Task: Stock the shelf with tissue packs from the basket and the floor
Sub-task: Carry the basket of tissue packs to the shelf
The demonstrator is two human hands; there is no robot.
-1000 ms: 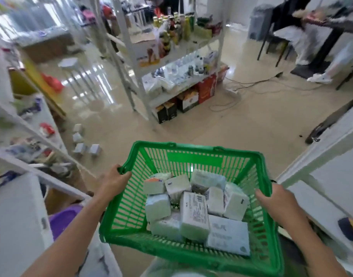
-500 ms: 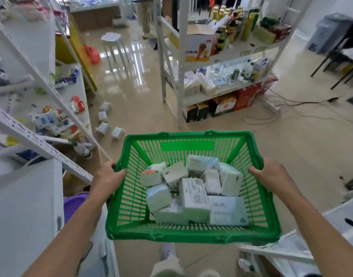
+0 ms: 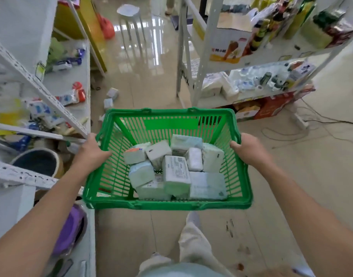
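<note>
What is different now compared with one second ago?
The green basket has been carried forward toward the floor packs, now just beyond its far rim. The left hand and right hand still grip its sides; the tissue packs inside lie as before.

Green slatted plastic basket (image 3: 167,204), level, off the floor, my left hand (image 3: 91,150) and right hand (image 3: 249,148) gripping its side rims. Pale white-green tissue packs (image 3: 176,173) lie jumbled on its bottom, some tilted. Two loose packs (image 3: 112,93) sit on the floor beyond the basket's far left corner, near the white shelf (image 3: 67,80).
</note>
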